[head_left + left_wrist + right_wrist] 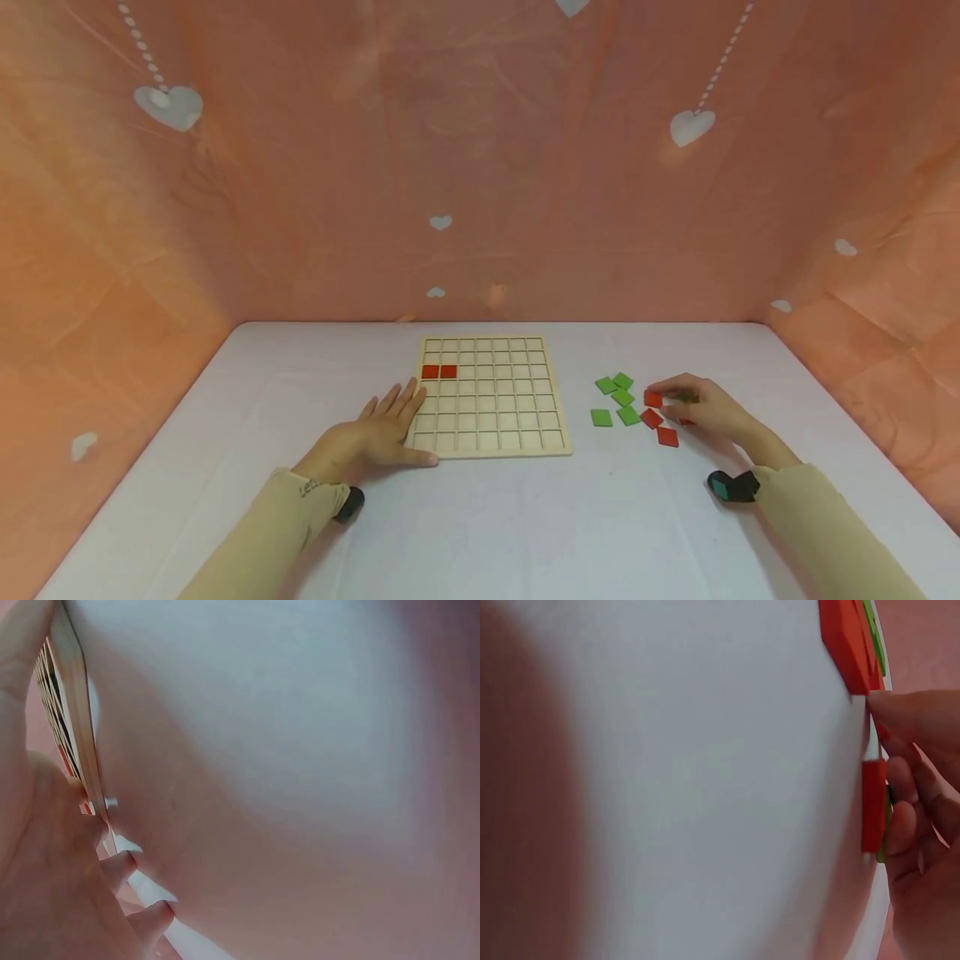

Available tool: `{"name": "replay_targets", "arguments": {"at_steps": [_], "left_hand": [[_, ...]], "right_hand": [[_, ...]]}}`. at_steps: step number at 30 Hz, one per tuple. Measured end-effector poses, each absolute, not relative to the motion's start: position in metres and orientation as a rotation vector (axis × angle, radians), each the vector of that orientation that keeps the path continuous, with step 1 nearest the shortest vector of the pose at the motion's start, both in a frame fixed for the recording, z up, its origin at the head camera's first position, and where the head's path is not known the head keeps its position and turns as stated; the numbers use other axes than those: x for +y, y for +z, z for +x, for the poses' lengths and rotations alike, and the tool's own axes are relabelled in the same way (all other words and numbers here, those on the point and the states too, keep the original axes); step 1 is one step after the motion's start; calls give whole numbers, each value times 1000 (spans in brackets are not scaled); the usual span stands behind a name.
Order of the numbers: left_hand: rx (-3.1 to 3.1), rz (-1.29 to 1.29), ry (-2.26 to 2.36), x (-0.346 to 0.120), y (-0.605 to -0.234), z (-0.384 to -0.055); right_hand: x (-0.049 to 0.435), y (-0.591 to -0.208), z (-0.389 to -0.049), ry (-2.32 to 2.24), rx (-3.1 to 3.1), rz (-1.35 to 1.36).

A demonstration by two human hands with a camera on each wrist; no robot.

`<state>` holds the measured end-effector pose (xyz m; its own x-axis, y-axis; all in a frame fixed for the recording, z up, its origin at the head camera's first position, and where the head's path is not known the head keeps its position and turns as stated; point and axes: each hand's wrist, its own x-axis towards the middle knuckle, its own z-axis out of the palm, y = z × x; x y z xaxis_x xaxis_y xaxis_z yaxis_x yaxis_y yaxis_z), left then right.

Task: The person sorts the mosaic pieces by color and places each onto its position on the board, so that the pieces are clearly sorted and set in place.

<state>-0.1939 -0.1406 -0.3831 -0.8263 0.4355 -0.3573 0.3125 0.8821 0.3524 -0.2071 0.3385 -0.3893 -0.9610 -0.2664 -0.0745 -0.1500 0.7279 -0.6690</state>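
A wooden grid board (pixel 487 457) lies flat on the table, with two red tiles (pixel 448 372) side by side in cells at its left edge. My left hand (pixel 378 433) rests spread at the board's left front corner, fingers along its side and thumb at the front edge. To the right of the board, my right hand (pixel 708 408) pinches a red square tile (pixel 653 399) between thumb and index finger. Loose red tiles (pixel 667 437) lie close to that hand, one (pixel 873 806) beneath its curled fingers. A green tile (pixel 688 397) is partly hidden by the same hand.
Several green tiles (pixel 622 398) lie scattered between the board and my right hand. The white tabletop (pixel 480 525) runs back to an orange cloth (pixel 480 167) with heart shapes, which also rises at both sides.
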Motion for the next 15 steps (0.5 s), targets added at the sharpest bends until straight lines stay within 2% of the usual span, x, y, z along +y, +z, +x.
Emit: {"name": "replay_targets", "arguments": {"at_steps": [10,15], "left_hand": [[2592,538,392,-139,-376,-192],[2623,543,372,-141,-385,-195]], "right_hand": [[329,-389,-209,-1038,2767,-213],[325,-389,-213,-1077,2749,-184]]}}
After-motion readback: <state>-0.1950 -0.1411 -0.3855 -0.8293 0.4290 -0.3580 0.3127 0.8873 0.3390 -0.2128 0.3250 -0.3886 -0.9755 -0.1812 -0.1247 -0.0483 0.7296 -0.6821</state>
